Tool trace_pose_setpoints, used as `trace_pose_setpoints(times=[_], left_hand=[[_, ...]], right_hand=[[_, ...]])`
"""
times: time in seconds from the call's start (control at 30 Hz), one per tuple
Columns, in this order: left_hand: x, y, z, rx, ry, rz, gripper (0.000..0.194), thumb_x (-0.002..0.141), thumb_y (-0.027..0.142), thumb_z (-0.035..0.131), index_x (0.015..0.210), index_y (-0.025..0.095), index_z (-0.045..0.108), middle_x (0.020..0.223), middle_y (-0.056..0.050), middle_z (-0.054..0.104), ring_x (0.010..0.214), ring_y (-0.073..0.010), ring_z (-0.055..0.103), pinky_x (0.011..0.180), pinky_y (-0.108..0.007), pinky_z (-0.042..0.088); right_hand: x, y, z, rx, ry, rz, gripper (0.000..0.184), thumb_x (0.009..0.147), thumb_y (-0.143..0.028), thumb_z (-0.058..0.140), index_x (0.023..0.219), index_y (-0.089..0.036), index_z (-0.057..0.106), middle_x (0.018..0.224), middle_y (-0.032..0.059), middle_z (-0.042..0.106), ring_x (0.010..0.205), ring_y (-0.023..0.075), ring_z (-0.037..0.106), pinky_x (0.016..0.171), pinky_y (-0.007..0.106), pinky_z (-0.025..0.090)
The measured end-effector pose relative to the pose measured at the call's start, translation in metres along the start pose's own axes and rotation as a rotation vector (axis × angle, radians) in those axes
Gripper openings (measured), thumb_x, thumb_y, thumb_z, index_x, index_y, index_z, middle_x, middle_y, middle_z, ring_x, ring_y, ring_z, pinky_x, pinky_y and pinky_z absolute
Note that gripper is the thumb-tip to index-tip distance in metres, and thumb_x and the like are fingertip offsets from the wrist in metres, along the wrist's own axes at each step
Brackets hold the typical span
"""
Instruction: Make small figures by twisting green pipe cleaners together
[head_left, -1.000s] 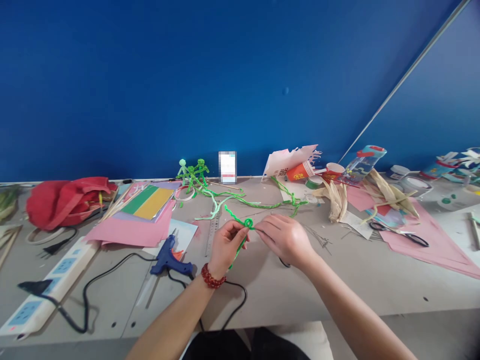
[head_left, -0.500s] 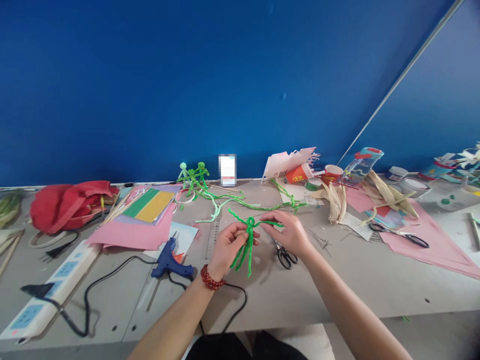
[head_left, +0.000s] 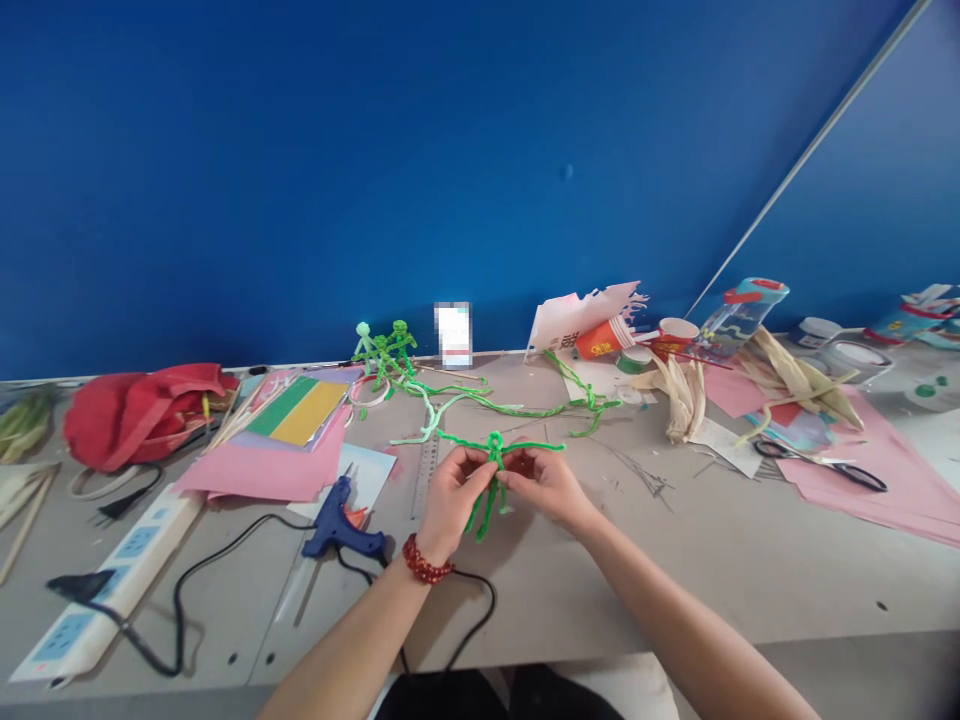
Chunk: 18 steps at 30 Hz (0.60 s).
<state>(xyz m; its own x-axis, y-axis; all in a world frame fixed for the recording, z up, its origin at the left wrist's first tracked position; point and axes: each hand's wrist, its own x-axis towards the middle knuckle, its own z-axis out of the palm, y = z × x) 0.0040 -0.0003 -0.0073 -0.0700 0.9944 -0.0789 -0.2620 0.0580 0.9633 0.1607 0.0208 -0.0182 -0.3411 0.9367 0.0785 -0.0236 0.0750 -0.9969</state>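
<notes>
A small green pipe-cleaner figure (head_left: 496,445) with a looped head, two outstretched arms and dangling legs is between my hands, above the table. My left hand (head_left: 459,490) pinches its body from the left, thumb in front; a red bead bracelet circles that wrist. From the right, my right hand (head_left: 544,484) closes on the body too, its thumb and fingertips at the middle below the head. My fingers cover part of the torso. Behind them, several finished green figures (head_left: 386,350) stand near the wall, and loose green pipe cleaners (head_left: 517,410) lie across the table.
To the left are a blue glue gun (head_left: 337,525) with a black cord, a white power strip (head_left: 112,590), pink paper (head_left: 262,470) and a red bag (head_left: 150,410). At right lie black-handled scissors (head_left: 821,465), dried husks (head_left: 679,400), thin wires (head_left: 645,475) and paper cups (head_left: 604,338).
My right hand has moved from the figure's right arm in to its body. The figure's arms now spread more level. The scissors beside my right hand are no longer visible.
</notes>
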Motion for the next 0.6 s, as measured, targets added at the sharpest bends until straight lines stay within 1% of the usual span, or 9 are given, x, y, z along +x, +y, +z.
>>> trace_pose_setpoints(times=[0.17, 0.27, 0.37, 0.43, 0.5, 0.6], left_hand=[[-0.001, 0.005, 0.0, 0.015, -0.041, -0.02, 0.02, 0.069, 0.028, 0.08, 0.077, 0.016, 0.066, 0.069, 0.001, 0.066, 0.062, -0.0112, 0.059, 0.06, -0.022, 0.046], [-0.002, 0.007, 0.0, 0.01, -0.067, -0.025, 0.02, 0.07, 0.027, 0.08, 0.08, 0.016, 0.066, 0.069, 0.001, 0.066, 0.061, -0.0113, 0.06, 0.059, -0.023, 0.047], [-0.002, 0.007, 0.002, -0.002, -0.12, -0.022, 0.022, 0.069, 0.027, 0.081, 0.083, 0.016, 0.068, 0.073, -0.001, 0.069, 0.064, -0.0134, 0.062, 0.066, -0.027, 0.051], [-0.002, 0.007, 0.003, -0.008, -0.168, -0.029, 0.022, 0.07, 0.027, 0.08, 0.085, 0.016, 0.068, 0.075, -0.002, 0.07, 0.066, -0.0145, 0.063, 0.069, -0.028, 0.052], [-0.002, 0.007, 0.004, -0.012, -0.194, -0.036, 0.021, 0.072, 0.027, 0.078, 0.086, 0.016, 0.067, 0.074, -0.001, 0.07, 0.065, -0.0144, 0.063, 0.069, -0.028, 0.051], [-0.001, 0.009, 0.002, -0.013, -0.203, -0.059, 0.018, 0.074, 0.026, 0.075, 0.085, 0.016, 0.065, 0.068, 0.0, 0.067, 0.06, -0.0128, 0.06, 0.064, -0.026, 0.047]], right_hand=[[0.002, 0.0, -0.005, 0.032, 0.096, 0.064, 0.014, 0.072, -0.029, 0.067, 0.08, -0.017, 0.064, 0.065, -0.0012, 0.064, 0.059, 0.0142, 0.062, 0.06, 0.027, 0.051], [0.002, -0.002, -0.007, 0.038, 0.119, 0.063, 0.015, 0.073, -0.029, 0.067, 0.08, -0.017, 0.063, 0.06, -0.004, 0.058, 0.054, 0.012, 0.057, 0.055, 0.025, 0.048], [0.001, -0.005, -0.006, 0.058, 0.085, 0.054, 0.019, 0.077, -0.036, 0.068, 0.079, -0.018, 0.06, 0.057, -0.0066, 0.051, 0.047, 0.0086, 0.047, 0.046, 0.021, 0.039], [0.0, -0.007, -0.005, 0.094, 0.038, 0.05, 0.028, 0.078, -0.043, 0.07, 0.077, -0.019, 0.057, 0.058, -0.0064, 0.051, 0.046, 0.0076, 0.043, 0.043, 0.021, 0.033], [0.0, -0.008, -0.005, 0.125, 0.001, 0.05, 0.035, 0.076, -0.049, 0.072, 0.076, -0.019, 0.055, 0.06, -0.0053, 0.054, 0.047, 0.0076, 0.043, 0.043, 0.021, 0.032], [0.0, -0.01, -0.006, 0.134, -0.005, 0.052, 0.038, 0.074, -0.052, 0.073, 0.074, -0.019, 0.055, 0.062, -0.0054, 0.052, 0.048, 0.007, 0.04, 0.044, 0.021, 0.029]])
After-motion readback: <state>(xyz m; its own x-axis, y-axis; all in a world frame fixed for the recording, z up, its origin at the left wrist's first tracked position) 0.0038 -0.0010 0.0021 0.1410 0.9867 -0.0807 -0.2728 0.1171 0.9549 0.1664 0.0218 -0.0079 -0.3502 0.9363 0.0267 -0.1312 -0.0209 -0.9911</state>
